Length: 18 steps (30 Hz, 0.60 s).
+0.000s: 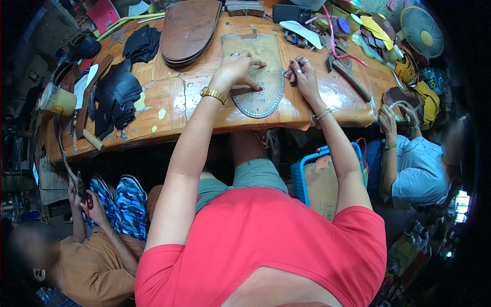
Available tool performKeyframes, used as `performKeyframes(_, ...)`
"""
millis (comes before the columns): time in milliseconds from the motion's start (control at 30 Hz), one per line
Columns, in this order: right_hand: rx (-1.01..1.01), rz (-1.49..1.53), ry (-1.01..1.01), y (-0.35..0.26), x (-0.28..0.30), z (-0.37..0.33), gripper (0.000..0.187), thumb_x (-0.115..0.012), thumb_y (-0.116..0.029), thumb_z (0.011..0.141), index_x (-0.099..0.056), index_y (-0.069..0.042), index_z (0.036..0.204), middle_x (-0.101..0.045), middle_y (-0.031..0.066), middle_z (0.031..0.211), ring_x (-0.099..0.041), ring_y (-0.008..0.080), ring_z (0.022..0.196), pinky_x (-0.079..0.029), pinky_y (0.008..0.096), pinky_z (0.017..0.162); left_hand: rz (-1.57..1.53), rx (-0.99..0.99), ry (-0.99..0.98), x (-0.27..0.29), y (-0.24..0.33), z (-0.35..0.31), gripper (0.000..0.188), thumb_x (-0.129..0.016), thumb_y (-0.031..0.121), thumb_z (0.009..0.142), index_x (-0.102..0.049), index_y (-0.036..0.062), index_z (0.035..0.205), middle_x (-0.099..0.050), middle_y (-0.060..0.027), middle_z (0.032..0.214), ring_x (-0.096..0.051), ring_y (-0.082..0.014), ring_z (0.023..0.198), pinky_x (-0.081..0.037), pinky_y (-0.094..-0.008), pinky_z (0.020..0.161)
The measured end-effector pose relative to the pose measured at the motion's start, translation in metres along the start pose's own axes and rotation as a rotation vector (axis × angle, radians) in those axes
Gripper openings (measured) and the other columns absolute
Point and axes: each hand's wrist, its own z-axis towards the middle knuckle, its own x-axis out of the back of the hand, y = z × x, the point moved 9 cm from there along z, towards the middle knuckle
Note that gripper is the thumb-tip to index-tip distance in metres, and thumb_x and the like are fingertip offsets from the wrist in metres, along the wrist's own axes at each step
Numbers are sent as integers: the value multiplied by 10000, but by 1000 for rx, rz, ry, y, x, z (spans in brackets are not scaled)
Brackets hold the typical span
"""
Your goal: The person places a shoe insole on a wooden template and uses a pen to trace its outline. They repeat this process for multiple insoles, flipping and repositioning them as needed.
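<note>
A tan, tongue-shaped template (258, 106) with a rounded near end lies on the wooden table, small dots or holes running along its curved edge. Pressed down on its middle is my left hand (239, 70), fingers spread. At the template's right edge my right hand (306, 81) grips a slim, silvery pen (288, 71), its tip close to the dotted border. What lies directly beneath the template is mostly hidden.
A stack of brown leather pieces (189, 30) stands left of the template, black leather pieces (116, 97) farther left. A hammer (350, 79) lies right of my right hand. Co-workers sit at both sides; one holds red-handled pliers or cutters (89, 204). A blue basket (298, 179) stands below the table.
</note>
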Motion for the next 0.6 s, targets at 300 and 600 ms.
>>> performKeyframes(300,-47,149,-23,9,4,-1,179,-533,-149,966,-596,6,904,-603,60,670,-594,133,601,-451,285,537,-31,7,-11,-1,-1,0,837,-812,565,529,-548,372,1300,-509,-118,1339,-530,-301,1190,-452,-387,952)
performKeyframes(600,-28,62,-19,4,0,-11,162,-521,-131,973,-558,-5,879,-587,57,664,-528,107,550,-418,267,508,-33,13,-6,-1,-1,0,836,-812,563,531,-545,377,1301,-523,-112,1313,-526,-293,1194,-449,-390,951)
